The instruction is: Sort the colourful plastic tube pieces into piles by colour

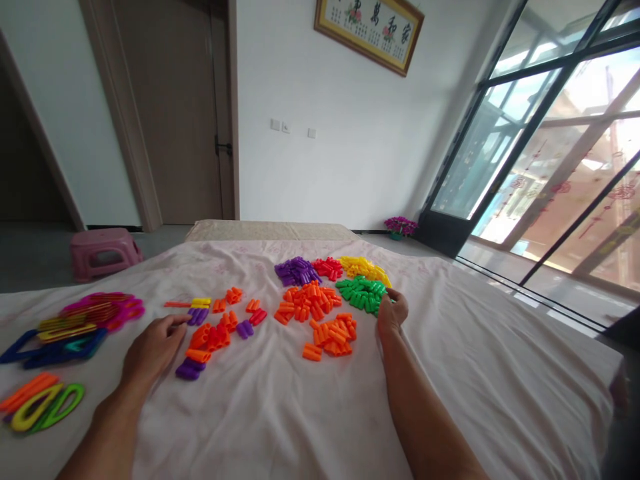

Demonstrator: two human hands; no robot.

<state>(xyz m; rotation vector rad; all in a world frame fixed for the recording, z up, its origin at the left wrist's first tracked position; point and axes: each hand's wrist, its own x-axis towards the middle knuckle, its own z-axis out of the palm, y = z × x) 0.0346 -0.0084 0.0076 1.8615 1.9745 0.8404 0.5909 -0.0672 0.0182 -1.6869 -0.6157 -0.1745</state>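
Observation:
My right hand (pixel 393 310) is at the right edge of a pile of green plastic pieces (pixel 361 294). Its thumb and fingers are pinched together, and what lies between them is hidden. On the left, my left hand (pixel 157 341) rests low over the cloth with its fingers loosely stretched out. Its fingertips reach a purple double-tube piece (pixel 199 316), beside a yellow piece (pixel 201 303) and an orange stick (pixel 177 305). Just right of that hand lies a loose group of orange and red tube pieces (pixel 216 336), with a dark purple piece (pixel 189 369) in front.
Piles of purple (pixel 296 271), red (pixel 327 268), yellow (pixel 364 267) and orange pieces (pixel 311 301) lie mid-table on a pale cloth (pixel 280 427). Flat coloured frames (pixel 80 330) and looped shapes (pixel 50 408) sit far left. Beyond stand a pink stool (pixel 104 253) and a glass door (pixel 560 153).

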